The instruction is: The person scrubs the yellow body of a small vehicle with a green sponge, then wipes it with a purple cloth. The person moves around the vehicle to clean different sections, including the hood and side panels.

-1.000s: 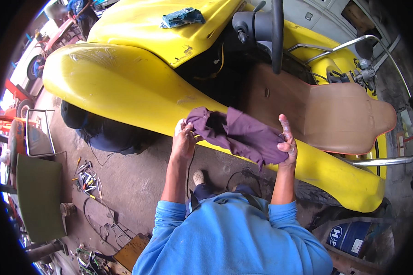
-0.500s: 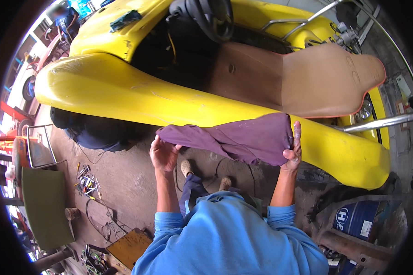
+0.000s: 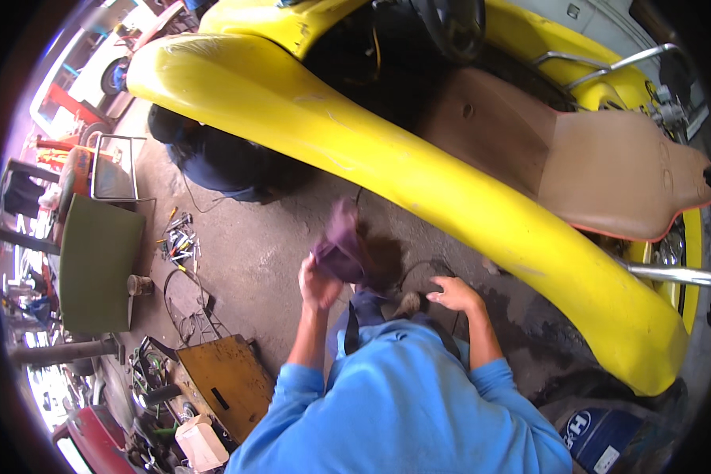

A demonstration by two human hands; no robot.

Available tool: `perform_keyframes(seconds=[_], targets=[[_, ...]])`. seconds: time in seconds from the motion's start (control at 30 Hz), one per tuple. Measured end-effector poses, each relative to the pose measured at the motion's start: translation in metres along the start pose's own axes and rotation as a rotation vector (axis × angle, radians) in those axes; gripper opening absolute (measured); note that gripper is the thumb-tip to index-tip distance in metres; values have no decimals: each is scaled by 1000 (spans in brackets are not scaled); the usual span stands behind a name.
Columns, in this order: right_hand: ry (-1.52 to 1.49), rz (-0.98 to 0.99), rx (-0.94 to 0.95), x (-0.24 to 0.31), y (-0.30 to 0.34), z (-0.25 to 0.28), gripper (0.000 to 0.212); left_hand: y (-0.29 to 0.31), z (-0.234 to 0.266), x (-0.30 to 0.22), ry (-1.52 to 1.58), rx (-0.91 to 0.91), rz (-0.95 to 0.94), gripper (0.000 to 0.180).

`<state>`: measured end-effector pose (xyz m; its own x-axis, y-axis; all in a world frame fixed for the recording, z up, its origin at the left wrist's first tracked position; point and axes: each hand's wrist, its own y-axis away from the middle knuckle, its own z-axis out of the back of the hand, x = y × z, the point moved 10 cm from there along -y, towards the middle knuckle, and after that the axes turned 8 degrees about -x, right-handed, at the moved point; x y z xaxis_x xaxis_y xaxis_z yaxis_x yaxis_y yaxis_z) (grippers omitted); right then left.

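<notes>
We've got the purple cloth [image 3: 344,254] in our left hand [image 3: 319,286] only, hanging over the floor [image 3: 253,253]; right hand [image 3: 457,295] empty, fingers parted. A loose one-sided grip could drop it.

One left hand [image 3: 318,288] at 7 o'clock and one right hand [image 3: 457,295] at 4 make two hands, with one purple cloth [image 3: 341,265] near the centre. One yellow vehicle [image 3: 355,142] stretches from 10 to 4 o'clock, with one steering wheel [image 3: 460,55] at 1, one brown seat [image 3: 600,158] at 2, and one blue drum [image 3: 608,438] beyond it at 4. Toward 9 o'clock are one green panel [image 3: 99,265], one short cylinder [image 3: 140,285] and several hand tools [image 3: 183,246], too small to count singly, with one yellow-brown box [image 3: 225,375] at 7.
</notes>
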<state>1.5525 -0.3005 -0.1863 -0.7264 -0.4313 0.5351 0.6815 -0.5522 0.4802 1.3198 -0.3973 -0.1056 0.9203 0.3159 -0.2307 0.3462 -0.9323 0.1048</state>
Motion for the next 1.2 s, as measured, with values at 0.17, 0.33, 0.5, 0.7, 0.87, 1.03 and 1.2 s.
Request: perform_keyframes(seconds=[0.17, 0.33, 0.5, 0.7, 0.87, 1.03, 1.2], targets=[[-443, 617, -342, 157, 27, 111, 47, 28, 22, 15, 185, -163, 43, 44], [-724, 965, -945, 208, 32, 144, 45, 20, 1, 7, -130, -235, -68, 50], [-283, 694, -596, 162, -53, -2, 43, 9, -7, -33, -154, -131, -113, 49], [-443, 292, -581, 121, -98, 38, 36, 15, 42, -42, -111, -384, -84, 46], [-473, 870, -814, 197, -47, 31, 45, -13, 2, -18, -233, -329, -144, 37], [313, 213, 400, 108, -91, -43, 71, -2, -37, -79, -422, -139, -247, 36], [-302, 738, -784, 221, -66, 146, 43, 5, 10, -88, -598, -451, -298, 32]])
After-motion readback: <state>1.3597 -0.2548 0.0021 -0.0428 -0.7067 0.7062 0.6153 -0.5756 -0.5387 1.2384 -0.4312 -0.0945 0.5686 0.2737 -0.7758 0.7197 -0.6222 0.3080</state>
